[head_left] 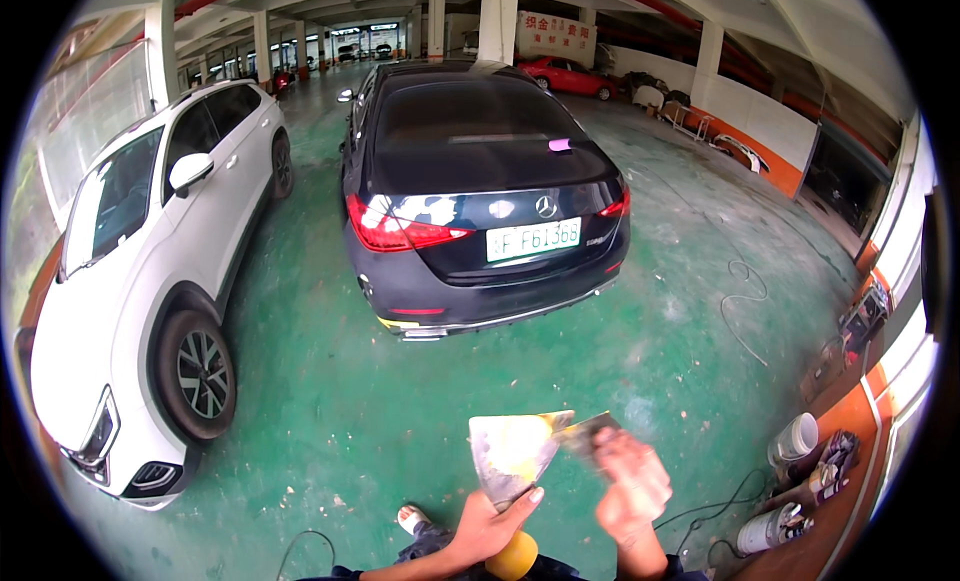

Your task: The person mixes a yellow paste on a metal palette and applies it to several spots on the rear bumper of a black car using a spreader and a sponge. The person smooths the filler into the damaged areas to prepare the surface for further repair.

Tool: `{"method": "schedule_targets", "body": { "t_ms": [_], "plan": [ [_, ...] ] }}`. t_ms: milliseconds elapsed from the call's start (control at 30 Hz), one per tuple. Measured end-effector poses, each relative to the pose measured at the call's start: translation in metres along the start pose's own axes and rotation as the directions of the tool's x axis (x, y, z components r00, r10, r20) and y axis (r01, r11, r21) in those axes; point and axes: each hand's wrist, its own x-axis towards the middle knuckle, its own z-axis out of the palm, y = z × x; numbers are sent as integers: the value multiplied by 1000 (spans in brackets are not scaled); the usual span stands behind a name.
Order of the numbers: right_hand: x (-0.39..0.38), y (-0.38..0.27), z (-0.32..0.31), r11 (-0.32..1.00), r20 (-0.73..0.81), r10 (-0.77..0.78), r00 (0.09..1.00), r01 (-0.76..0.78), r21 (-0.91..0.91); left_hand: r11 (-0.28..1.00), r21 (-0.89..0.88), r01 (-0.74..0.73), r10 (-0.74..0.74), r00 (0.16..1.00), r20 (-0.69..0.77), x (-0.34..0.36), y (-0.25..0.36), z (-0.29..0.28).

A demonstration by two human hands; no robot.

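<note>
Wide spreader point(508, 452), btm in L fingers point(518, 509)

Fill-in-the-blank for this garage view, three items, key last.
1. The left hand holds a wide, pale, flat blade smeared with ____ paste.
2. In the picture, the white SUV stands to the ____ of the glossy dark sedan.
3. The painted floor is mostly ____.

Missing words: yellow; left; green.

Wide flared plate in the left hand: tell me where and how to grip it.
Pinch the flared plate at its narrow near end, coming from the wearer's side, as the left hand does. It widens outward, and yellow smears mark its face and far edge, so the broad end is probably best avoided.
</note>
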Motion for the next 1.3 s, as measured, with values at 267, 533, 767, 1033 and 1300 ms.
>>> {"method": "schedule_targets", "body": {
  "t_ms": [267,533,767,1033,1300],
  "plan": [
    [-7,-25,7,986,230,-92,969,56,158,920,322,-222,228,973,20,1,-8,-14],
    [-10,-35,17,978,232,51,971,-95,186,902,384,-196,245,966,-82,0,-5,-7],
    [-20,-10,2,526,-80,729,680,-482,700,957,-272,100,-27,966,258,-6,-6,-16],
    [-28,3,-9,511,444,610,656,-754,412,790,-502,352,-33,842,539,-6,-7,-7],
    [-21,0,0,994,126,-29,992,42,-101,992,43,-116,115,993,15,4,-8,7]
  ]
}}
